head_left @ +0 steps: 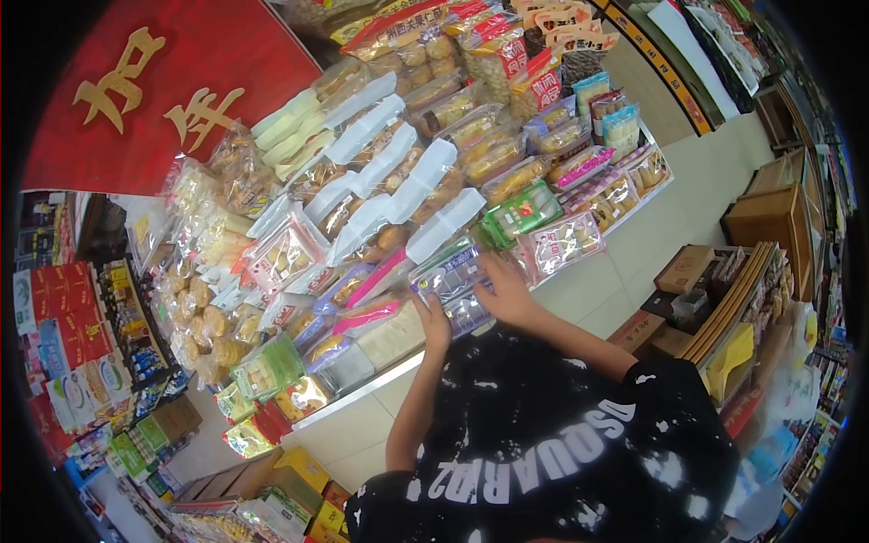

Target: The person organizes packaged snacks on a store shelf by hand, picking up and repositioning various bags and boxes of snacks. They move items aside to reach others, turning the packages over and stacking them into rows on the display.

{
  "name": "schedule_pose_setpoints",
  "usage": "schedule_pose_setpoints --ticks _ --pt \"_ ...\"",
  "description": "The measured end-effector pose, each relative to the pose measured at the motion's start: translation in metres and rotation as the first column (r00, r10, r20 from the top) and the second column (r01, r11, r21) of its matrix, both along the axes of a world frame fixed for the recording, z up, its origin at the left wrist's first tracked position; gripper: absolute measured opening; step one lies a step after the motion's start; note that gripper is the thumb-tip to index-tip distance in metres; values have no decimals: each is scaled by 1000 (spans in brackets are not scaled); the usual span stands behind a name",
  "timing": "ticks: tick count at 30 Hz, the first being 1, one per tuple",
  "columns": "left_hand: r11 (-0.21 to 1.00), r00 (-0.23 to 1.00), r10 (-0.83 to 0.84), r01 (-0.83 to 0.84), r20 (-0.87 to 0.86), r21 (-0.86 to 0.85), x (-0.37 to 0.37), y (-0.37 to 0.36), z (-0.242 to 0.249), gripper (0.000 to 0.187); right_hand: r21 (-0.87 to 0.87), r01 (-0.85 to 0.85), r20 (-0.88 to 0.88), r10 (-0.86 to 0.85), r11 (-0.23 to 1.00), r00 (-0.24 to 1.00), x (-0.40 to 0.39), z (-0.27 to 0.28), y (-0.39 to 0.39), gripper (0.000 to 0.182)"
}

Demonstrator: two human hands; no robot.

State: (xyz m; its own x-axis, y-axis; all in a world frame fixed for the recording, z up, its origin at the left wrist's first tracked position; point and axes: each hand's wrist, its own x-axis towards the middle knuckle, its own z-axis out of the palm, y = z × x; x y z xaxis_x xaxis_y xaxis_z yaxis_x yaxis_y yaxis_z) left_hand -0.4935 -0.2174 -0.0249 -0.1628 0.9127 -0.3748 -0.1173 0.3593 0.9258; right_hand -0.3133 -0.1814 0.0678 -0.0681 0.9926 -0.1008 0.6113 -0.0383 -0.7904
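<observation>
Both of my hands are at the front edge of a display heaped with packaged bread and snacks. My left hand (434,322) is at the left side of a clear pack with purple print (448,276), its fingers against the wrapper. Across from it, my right hand (503,288) grips the pack's right side with bent fingers. A second purple-printed pack (466,314) lies just below, between my wrists. Close to my right hand are a green pack (522,215) and a clear pack with pink print (561,244). What is inside the purple pack is hard to make out.
A red sign (163,81) with gold characters stands at the back left. Bags of nuts (489,59) fill the far end. Bagged round pastries (195,312) are piled left. Cardboard boxes (683,269) stand at right, and yellow boxes (303,469) on the floor at lower left.
</observation>
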Motion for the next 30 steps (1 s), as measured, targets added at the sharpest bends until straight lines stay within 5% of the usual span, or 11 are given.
schedule_pose_setpoints --ticks 3,5,16,18,20,25,26,28,30 --pt "999 1000 -18 19 -18 50 10 4 -20 72 63 -80 -42 83 995 996 20 20 -20 47" --pt "997 997 -40 44 -65 65 23 11 -14 71 -200 79 -213 -122 977 969 26 36 -29 33" --pt "992 965 95 -112 -246 -58 40 2 -22 73 -257 67 -249 -133 964 959 68 45 -54 29" --pt "992 984 88 -73 -154 98 42 7 -12 72 -268 47 -309 -132 962 942 79 36 -59 27" --pt "990 949 138 -127 -285 56 45 2 -31 69 -309 76 -368 -193 948 910 81 25 -65 28" --pt "976 975 217 -216 -35 42 33 2 -18 70 -307 -73 -390 -55 949 919 70 9 -61 27" --pt "967 967 250 -248 -43 57 21 -5 -15 70 -271 -101 -379 -10 957 926 62 9 -59 27" --pt "997 906 66 -43 -417 64 1 -29 -17 71 -235 -138 -383 39 962 923 44 12 -54 26" --pt "985 955 143 -111 -262 133 -32 -51 -4 57 -189 -159 -381 77 969 921 18 17 -46 26"
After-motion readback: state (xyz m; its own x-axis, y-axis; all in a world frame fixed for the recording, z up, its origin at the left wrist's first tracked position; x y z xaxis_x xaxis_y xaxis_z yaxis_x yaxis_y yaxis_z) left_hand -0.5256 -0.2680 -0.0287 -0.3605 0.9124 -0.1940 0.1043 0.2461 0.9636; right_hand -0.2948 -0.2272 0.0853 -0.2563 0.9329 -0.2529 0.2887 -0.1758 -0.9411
